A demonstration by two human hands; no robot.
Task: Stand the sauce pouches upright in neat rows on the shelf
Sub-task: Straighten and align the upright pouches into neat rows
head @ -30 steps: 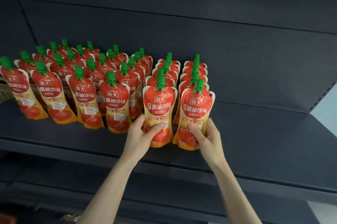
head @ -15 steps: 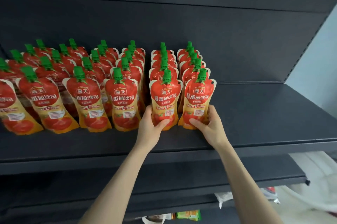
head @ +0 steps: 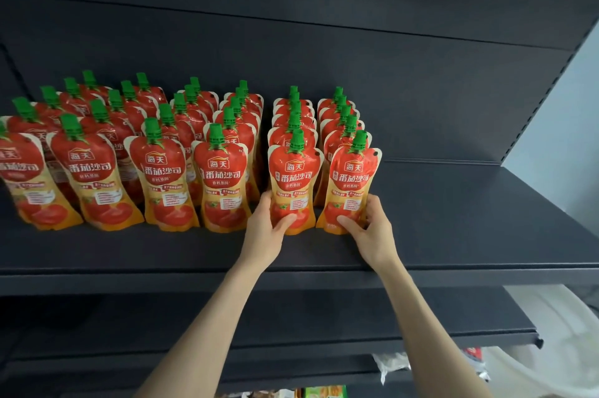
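Centre-right of frame: the left hand [head: 264, 230] pinches the low part of a red-and-yellow soft plastic sauce pouch w/ green screw cap [head: 293, 177], thumb across the front, other fingers behind & hidden. The right hand [head: 372, 229] pinches the neighbour pouch [head: 353, 177] the same way, fingers curled round its right edge. Both pouches stand at the front of their rows on the dark grey metal shelf [head: 453, 219].

Risks, prob.:
- Squeezing the soft base bulges it, so it won't sit flat and tips on release.
- A push too far back knocks the pouches behind [head: 293, 112], domino-style.
- The neighbour pouch leans a bit right and may flop sideways, as nothing stands beside it.
- An uneven gap vs the rows at left [head: 155, 170] makes the front line ragged.
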